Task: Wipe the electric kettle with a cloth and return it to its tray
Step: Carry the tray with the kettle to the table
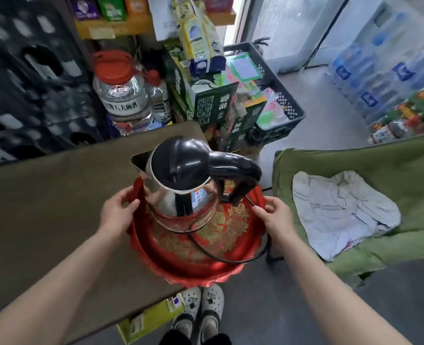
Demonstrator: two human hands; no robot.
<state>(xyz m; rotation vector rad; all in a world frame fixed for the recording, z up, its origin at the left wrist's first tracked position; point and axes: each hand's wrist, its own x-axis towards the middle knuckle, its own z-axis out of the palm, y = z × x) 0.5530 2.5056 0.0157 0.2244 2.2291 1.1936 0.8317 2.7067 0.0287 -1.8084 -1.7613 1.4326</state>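
Observation:
A steel electric kettle (pixel 181 192) with a black lid and black handle stands in a round red tray (pixel 206 265) patterned in gold. Its black cord (pixel 230 258) loops across the tray. My left hand (pixel 117 207) grips the tray's left rim. On the opposite rim my right hand (pixel 273 215) pinches the edge next to the cord. The tray hangs partly over the right edge of a brown table (pixel 44 207). A crumpled white cloth (pixel 337 210) lies on a green chair seat (pixel 392 165) to the right, apart from both hands.
Behind the table stand large water jugs (pixel 121 95) with red caps, green boxes (pixel 213 103) and a black crate (pixel 280 95) of packets. Packs of bottled water (pixel 380 75) are stacked at the far right. My feet in white clogs (pixel 203 310) stand below the tray.

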